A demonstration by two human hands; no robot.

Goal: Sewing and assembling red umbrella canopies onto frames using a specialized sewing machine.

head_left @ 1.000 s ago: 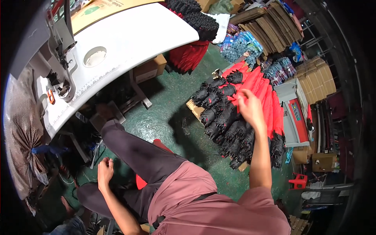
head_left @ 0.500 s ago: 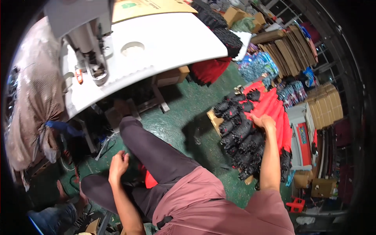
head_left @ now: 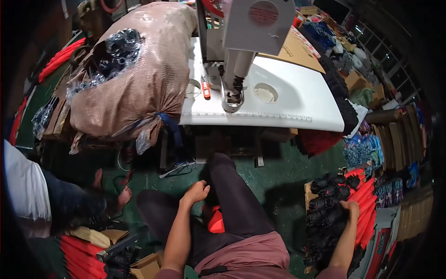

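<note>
On the right, my right hand rests on a pile of red-and-black bundles that look like folded umbrellas, fingers curled round one where black meets red. Bunched black ends face left; smooth red lengths lie to the right. My left hand hovers over my lap between the knees, fingers curled in, nothing visible in it. Ahead stands a sewing machine on a white table. Orange-handled thread snips lie left of its needle area.
A large brown woven sack with plastic-wrapped dark parts leans at the table's left. Another person's legs are at left, above more red bundles. A red object shows between my legs. Stacked cardboard stands at far right.
My view has swung left, bringing the sack and the other person further into sight. My right hand stays on the pile; my left hand remains curled over my lap.
</note>
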